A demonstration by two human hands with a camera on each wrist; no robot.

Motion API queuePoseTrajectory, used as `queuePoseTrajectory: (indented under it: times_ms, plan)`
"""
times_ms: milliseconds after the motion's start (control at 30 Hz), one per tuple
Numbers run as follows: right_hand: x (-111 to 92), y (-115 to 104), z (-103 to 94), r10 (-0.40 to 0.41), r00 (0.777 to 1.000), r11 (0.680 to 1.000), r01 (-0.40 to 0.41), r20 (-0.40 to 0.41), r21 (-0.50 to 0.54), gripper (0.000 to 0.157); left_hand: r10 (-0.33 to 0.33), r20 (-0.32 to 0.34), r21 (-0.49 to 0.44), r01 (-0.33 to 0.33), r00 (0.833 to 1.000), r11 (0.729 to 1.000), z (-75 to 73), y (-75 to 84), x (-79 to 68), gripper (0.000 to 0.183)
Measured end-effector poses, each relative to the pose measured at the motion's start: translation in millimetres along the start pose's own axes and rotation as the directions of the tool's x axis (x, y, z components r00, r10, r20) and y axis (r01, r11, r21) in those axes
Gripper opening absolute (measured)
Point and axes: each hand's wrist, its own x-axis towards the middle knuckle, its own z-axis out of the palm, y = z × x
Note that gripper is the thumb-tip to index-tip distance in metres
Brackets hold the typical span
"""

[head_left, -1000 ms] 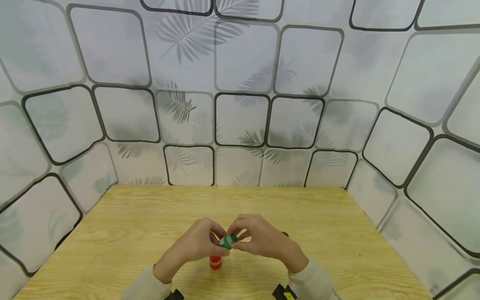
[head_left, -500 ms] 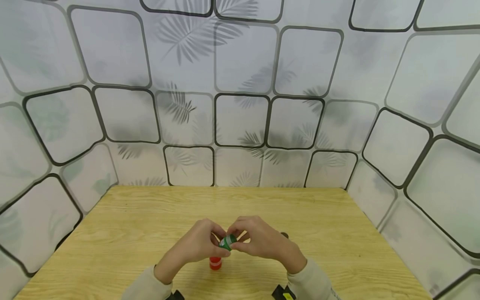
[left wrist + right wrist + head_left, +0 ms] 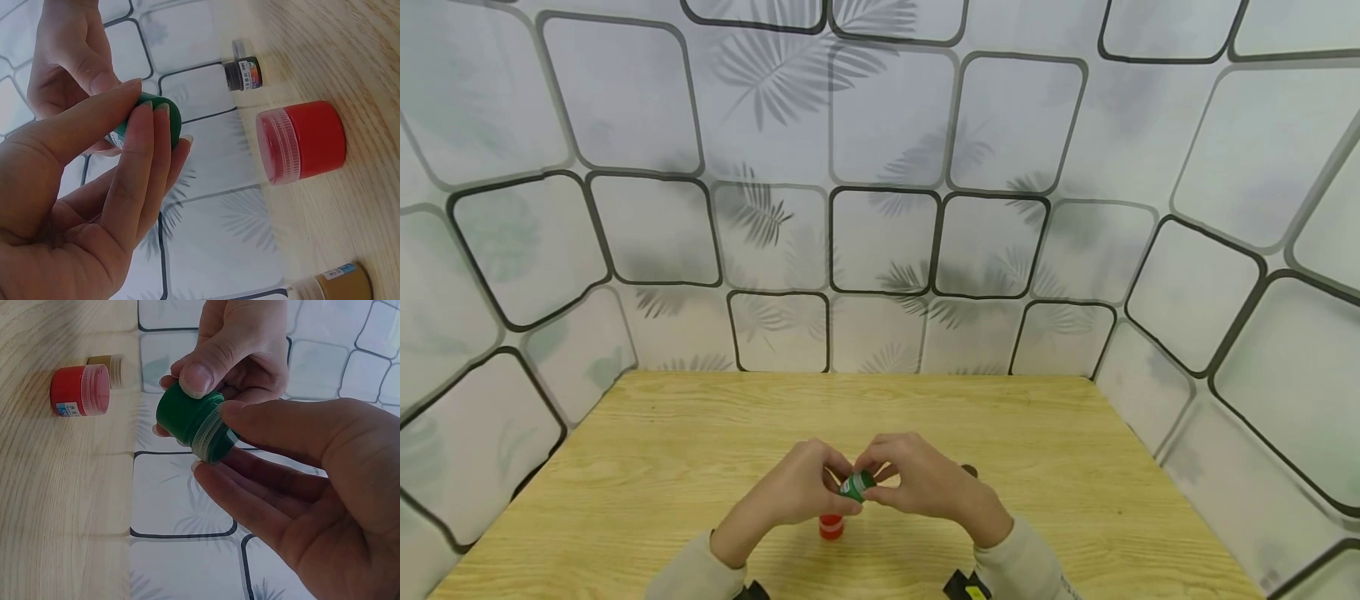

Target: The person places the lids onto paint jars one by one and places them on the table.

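A small green paint jar (image 3: pixel 181 415) is held between both hands above the table, tilted on its side. My left hand (image 3: pixel 805 483) grips the jar's green body, its thumb and fingers around it. At the other end my right hand (image 3: pixel 917 477) pinches the clear ridged lid (image 3: pixel 211 436), thumb on one side and fingertips on the other. The lid sits on the jar's mouth in the right wrist view. Below the left hand a red paint jar (image 3: pixel 831 527) with a clear lid stands on the table, its top partly hidden in the head view.
An ochre-brown jar (image 3: pixel 347 284) stands on the wood table (image 3: pixel 700 433) near the red one. A dark jar (image 3: pixel 244 74) with a coloured label is farther off, mostly behind the right wrist in the head view. Patterned white walls (image 3: pixel 880 242) enclose the table's back and sides.
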Motion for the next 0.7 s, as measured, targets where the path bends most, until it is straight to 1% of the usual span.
queuePoseTrajectory:
  times_ms: [200,500,700]
  plan:
    - [0.4,-0.2,0.0,-0.033,0.999,0.998,0.032,-0.012,-0.052,0.02,0.006,0.002,-0.002,-0.006,1.0,1.0,-0.8,-0.7,0.2,0.017]
    - [1.4,2.1,2.1,-0.016,1.0,1.0,0.015,-0.013,-0.023,0.02,0.01,0.009,0.013,-0.01,1.0,1.0,-1.8,-1.1,0.5,0.017]
    - [0.0,0.0,2.3,-0.01,1.0,0.999,0.009,-0.02,-0.045,0.023,0.009,0.011,0.009,-0.009,1.0,1.0,-2.3,-2.7,0.6,0.019]
